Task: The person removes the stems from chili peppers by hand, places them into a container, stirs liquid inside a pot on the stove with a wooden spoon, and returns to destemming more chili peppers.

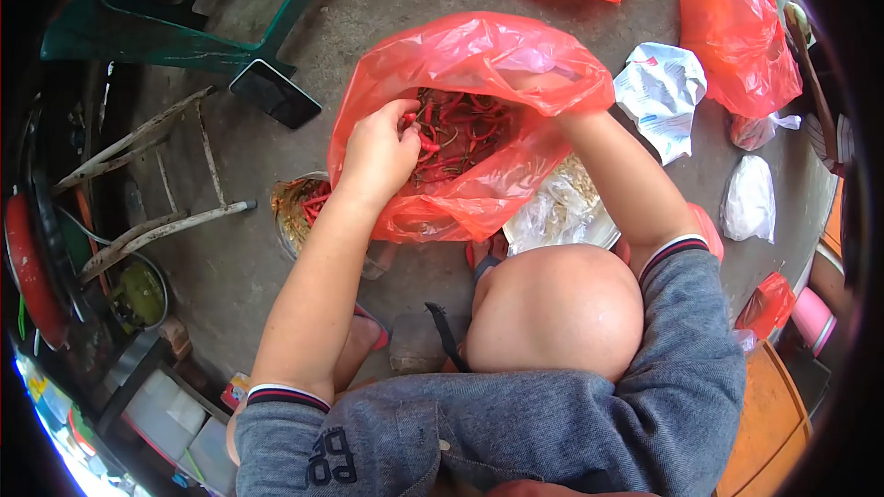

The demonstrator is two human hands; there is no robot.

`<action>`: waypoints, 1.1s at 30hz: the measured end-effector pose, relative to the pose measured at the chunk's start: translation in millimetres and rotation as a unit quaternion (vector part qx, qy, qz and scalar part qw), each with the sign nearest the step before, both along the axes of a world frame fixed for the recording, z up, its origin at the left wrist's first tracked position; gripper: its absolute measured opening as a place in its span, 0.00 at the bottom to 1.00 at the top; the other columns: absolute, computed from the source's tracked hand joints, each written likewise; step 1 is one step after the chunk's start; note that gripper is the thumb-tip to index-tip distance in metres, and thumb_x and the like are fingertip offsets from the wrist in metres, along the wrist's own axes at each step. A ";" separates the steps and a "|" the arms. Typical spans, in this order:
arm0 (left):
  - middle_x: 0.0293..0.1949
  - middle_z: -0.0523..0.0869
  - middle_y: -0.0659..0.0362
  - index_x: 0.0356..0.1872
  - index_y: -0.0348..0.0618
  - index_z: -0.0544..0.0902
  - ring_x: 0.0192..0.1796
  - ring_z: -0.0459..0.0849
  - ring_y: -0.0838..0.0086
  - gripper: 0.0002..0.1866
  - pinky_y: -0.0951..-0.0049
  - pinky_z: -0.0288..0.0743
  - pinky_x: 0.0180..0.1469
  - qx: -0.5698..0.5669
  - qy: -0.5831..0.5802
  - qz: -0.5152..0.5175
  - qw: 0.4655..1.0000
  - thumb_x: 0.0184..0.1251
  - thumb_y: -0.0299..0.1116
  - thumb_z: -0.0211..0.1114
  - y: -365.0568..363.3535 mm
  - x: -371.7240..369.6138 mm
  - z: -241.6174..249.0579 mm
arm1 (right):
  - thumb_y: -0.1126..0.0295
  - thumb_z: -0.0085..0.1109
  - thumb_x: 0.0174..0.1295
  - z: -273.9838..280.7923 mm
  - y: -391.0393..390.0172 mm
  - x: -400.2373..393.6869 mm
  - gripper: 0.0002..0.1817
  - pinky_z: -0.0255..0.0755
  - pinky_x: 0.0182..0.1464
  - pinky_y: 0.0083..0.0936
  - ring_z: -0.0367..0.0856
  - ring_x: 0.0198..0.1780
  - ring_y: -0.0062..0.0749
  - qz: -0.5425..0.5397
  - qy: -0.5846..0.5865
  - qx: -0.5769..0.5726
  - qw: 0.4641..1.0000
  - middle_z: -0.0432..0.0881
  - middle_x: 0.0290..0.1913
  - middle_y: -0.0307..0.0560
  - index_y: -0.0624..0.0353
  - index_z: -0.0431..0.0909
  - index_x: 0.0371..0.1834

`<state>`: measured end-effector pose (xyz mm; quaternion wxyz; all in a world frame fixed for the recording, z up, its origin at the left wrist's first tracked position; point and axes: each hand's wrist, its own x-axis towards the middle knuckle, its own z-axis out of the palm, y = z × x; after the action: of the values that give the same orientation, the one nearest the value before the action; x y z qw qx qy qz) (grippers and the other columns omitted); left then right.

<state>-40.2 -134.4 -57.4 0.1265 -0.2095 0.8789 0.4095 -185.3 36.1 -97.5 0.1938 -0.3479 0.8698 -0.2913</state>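
A large red plastic bag [479, 46] lies open in front of me, with many red chilies [460, 129] inside. My left hand [379, 152] is at the bag's left side, its fingers closed on a red chili. The right arm reaches into the bag's right side, and the red plastic covers my right hand, so its fingers are hidden. Below the left forearm, partly hidden, a round container [293, 212] holds more chilies and yellowish bits. Clear plastic with pale pieces [566, 207] lies under the bag's lower right edge.
A phone [276, 94] lies by a green plastic chair [166, 46]. At left is a wooden frame [152, 230]. White packaging [661, 97], a red bag [737, 37] and a white bag [749, 198] sit on the concrete floor at right, near an orange surface [764, 414].
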 end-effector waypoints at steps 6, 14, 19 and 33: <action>0.36 0.84 0.47 0.45 0.42 0.80 0.42 0.82 0.54 0.16 0.59 0.74 0.48 -0.078 -0.081 -0.111 0.988 0.54 0.26 0.58 8.9 7.7 13.5 | 0.58 0.57 0.61 -21.2 -19.8 25.1 0.12 0.68 0.34 0.14 0.73 0.31 0.16 0.028 -0.056 0.024 0.998 0.79 0.31 0.33 0.55 0.79 0.37; 0.39 0.83 0.46 0.46 0.42 0.79 0.44 0.81 0.53 0.16 0.58 0.73 0.49 -0.088 -0.101 -0.094 0.986 0.53 0.26 0.58 -1.3 19.2 9.2 | 0.59 0.57 0.62 -19.0 -6.3 27.1 0.12 0.68 0.34 0.14 0.73 0.31 0.15 0.003 -0.052 -0.042 0.998 0.79 0.31 0.34 0.55 0.78 0.37; 0.38 0.85 0.52 0.50 0.39 0.77 0.41 0.83 0.67 0.18 0.69 0.75 0.47 -0.028 -0.065 -0.073 0.995 0.57 0.28 0.61 3.3 18.5 -1.6 | 0.60 0.57 0.62 -6.6 -0.7 19.5 0.11 0.68 0.33 0.14 0.73 0.30 0.15 0.033 -0.235 -0.069 0.969 0.79 0.31 0.34 0.56 0.78 0.37; 0.29 0.82 0.68 0.39 0.45 0.81 0.25 0.72 0.89 0.08 0.87 0.63 0.27 0.366 -0.122 0.223 0.895 0.59 0.33 0.65 12.8 15.4 5.7 | 0.64 0.55 0.61 19.1 2.6 48.4 0.11 0.73 0.41 0.28 0.79 0.39 0.32 0.133 -0.232 -0.123 0.956 0.80 0.37 0.44 0.58 0.76 0.43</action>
<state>-24.8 -121.6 -51.6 0.2059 -0.3868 0.5747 0.6911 -136.9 38.6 -78.4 0.3834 -0.4046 0.7038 -0.4403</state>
